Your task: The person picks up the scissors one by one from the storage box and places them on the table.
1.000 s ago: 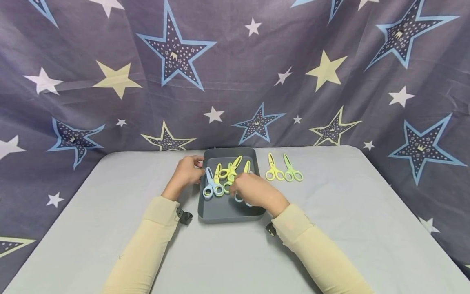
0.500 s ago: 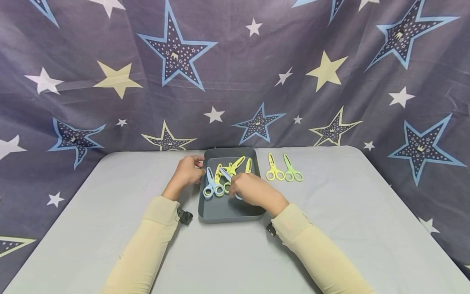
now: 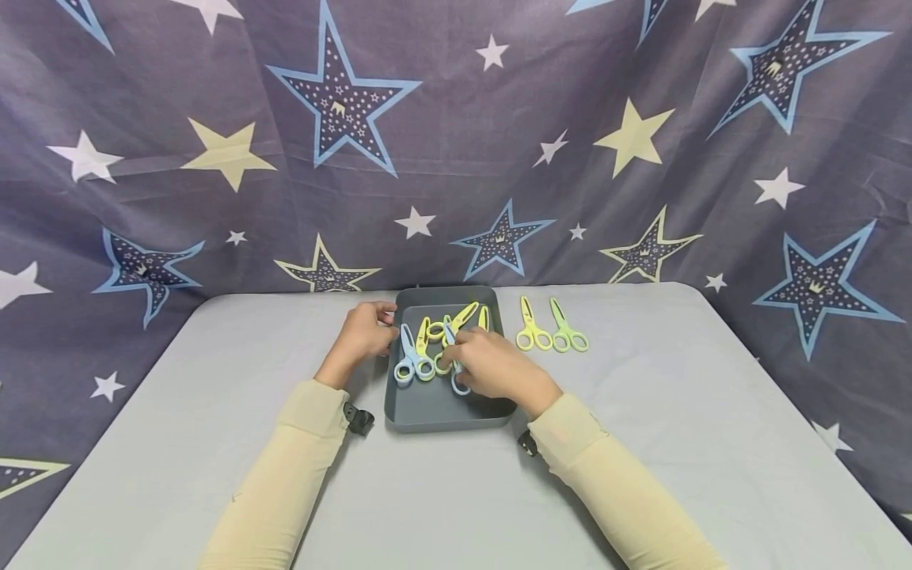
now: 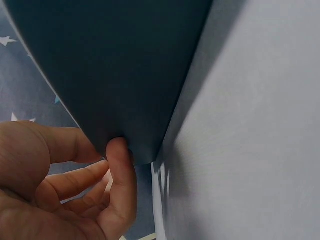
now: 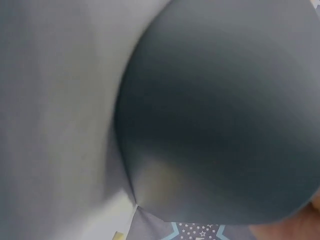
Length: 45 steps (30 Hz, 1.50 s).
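Inside a dark grey tray (image 3: 423, 410) my right hand (image 3: 492, 366) pinches a pair of light blue scissors (image 3: 450, 332), blades pointing away and one finger loop showing below the fingers. My left hand (image 3: 363, 331) holds the tray's left side; in the left wrist view a finger reaches the rim and another presses the outer wall (image 4: 120, 75). Left in the tray lie other blue scissors (image 3: 408, 340), overlapping yellow scissors (image 3: 423, 331). More yellow and green scissors (image 3: 466, 314) overlap near the middle. In the right wrist view the tray wall (image 5: 210, 125) hides most of the right hand.
Yellow scissors (image 3: 527, 317) and green scissors (image 3: 560, 321) lie side by side on the white table (image 3: 641, 396), right of the tray. A dark curtain with stars (image 3: 456, 158) hangs behind the table's far edge.
The blue scissors in my right hand have turned from lying low under the fingers to slanting left, then to nearly straight ahead. The left hand and tray stay still.
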{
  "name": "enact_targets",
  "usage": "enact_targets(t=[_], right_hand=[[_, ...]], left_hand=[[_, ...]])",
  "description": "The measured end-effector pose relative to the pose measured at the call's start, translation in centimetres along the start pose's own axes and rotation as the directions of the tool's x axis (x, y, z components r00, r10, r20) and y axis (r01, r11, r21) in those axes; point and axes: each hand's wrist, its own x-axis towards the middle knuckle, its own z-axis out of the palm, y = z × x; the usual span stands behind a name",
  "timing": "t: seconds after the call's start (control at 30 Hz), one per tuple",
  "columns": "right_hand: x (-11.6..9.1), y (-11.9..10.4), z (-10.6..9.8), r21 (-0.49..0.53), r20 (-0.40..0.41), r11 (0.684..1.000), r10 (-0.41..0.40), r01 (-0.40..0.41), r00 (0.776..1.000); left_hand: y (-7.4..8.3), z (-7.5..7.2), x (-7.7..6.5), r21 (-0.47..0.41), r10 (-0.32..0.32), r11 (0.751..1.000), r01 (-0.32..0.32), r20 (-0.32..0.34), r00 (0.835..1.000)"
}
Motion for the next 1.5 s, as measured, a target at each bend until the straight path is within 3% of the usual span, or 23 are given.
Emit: enact_targets(t=[0.2, 0.4, 1.5], right_hand=[[-0.32, -0.14, -0.02, -0.008, 0.077, 0.994, 0.106, -0.105, 0.991], [-0.44, -0.03, 0.17, 0.028, 0.12, 0.99, 0.137, -0.141, 0.983], [-0.39, 0.11, 0.46, 0.079, 0.094, 0.993, 0.074, -0.082, 0.993]], left_hand=[[-0.03, 0.06, 0.01, 0.009, 0.001, 1.0, -0.001, -0.006, 1.0], [-0.02, 0.1, -0.05, 0.011, 0.005, 1.0, -0.005, -0.009, 1.0], [-0.04, 0.13, -0.01, 0.011, 0.003, 1.0, -0.003, -0.001, 1.0]])
